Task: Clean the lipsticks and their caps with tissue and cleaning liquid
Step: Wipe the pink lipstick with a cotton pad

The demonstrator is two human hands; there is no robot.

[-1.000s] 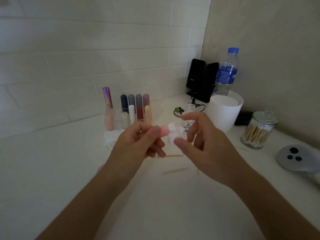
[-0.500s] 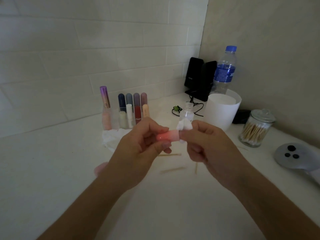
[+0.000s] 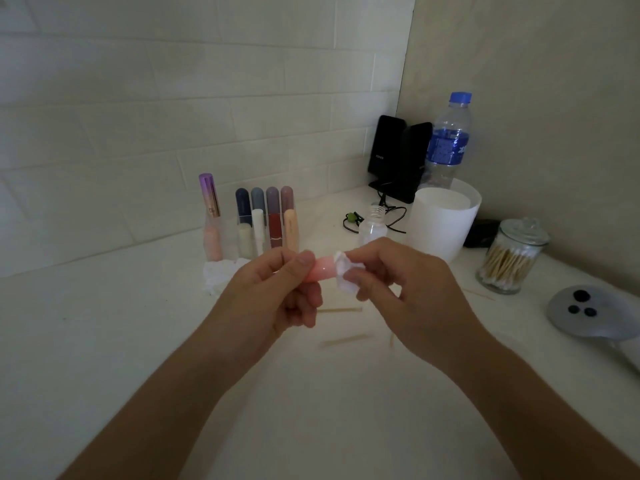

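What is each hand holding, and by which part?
Left hand pinches the pink tube by one end; right hand pinches a tissue wad against its other end.

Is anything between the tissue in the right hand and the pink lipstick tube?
Nothing visible. The right hand pinches the tissue directly against the end of the pink lipstick tube, which the left hand holds.
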